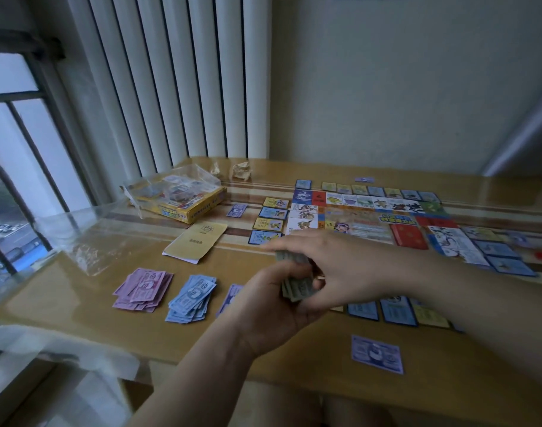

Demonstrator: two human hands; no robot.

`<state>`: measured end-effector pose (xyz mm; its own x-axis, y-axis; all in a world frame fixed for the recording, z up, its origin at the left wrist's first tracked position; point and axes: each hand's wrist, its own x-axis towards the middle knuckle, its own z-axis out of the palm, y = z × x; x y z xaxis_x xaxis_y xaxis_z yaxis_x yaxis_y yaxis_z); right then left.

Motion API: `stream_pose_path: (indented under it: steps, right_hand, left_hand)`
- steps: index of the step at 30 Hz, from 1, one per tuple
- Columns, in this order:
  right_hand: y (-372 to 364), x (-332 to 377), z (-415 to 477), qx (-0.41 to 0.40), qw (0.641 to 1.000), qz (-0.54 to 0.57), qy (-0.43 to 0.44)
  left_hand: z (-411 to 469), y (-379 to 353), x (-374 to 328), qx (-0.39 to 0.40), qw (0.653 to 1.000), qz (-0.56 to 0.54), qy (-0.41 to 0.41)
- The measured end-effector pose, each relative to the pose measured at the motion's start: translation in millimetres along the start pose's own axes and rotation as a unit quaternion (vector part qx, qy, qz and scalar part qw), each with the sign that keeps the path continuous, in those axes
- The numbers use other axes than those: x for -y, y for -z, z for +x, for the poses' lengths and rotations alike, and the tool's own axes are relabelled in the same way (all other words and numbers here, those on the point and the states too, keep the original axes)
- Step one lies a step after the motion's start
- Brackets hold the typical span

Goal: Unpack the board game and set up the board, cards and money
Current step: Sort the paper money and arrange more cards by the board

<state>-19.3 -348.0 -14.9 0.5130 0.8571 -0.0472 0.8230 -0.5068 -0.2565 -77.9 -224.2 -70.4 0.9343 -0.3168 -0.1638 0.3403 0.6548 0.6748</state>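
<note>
The colourful game board [368, 221] lies open on the wooden table [78, 303], ringed by small blue and yellow cards [272, 213]. At the front left lie a fanned pile of pink notes [143, 289] and a pile of blue notes [192, 298]. My left hand [269, 309] grips a stack of green notes [295, 288] above the table's front middle. My right hand [328, 257] reaches across it, fingers pinching the same stack. A purple card [232, 295] lies partly hidden under my left hand.
The yellow game box [186, 208] with a clear plastic bag on it stands at the back left. A yellow rules leaflet [197, 240] lies in front of it. A clear plastic wrapper [87, 241] sits left, and a lone purple card [377, 354] near the front edge.
</note>
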Motion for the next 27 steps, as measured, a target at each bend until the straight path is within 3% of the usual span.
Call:
stream_pose_path:
  steps: [5,9,11,16,21,27]
  right_hand:
    - [0.1,-5.2,-6.9,-0.008,1.000,0.004,-0.012]
    - [0.3,-8.5,-12.6,-0.005,0.999,0.009,-0.047]
    - [3.7,-10.3,-17.5,-0.019,0.993,0.061,-0.096]
    - [-6.6,-23.8,-35.1,-0.161,0.932,0.246,-0.213]
    - [-32.0,-36.9,-55.9,-0.178,0.878,0.360,-0.261]
    - [-42.0,-47.8,-70.4,-0.189,0.862,0.388,-0.267]
  left_hand:
    - [0.5,3.4,-2.7,0.062,0.994,-0.085,0.021]
    - [7.6,-8.8,2.9,-0.010,0.998,-0.060,0.005]
    - [13.5,-13.3,7.0,-0.025,0.998,-0.057,-0.027]
    - [24.6,-19.1,22.9,-0.075,0.993,-0.029,-0.081]
    - [30.9,-30.8,43.6,-0.164,0.982,-0.092,-0.019]
    - [26.3,-38.7,55.4,-0.173,0.971,-0.160,0.025]
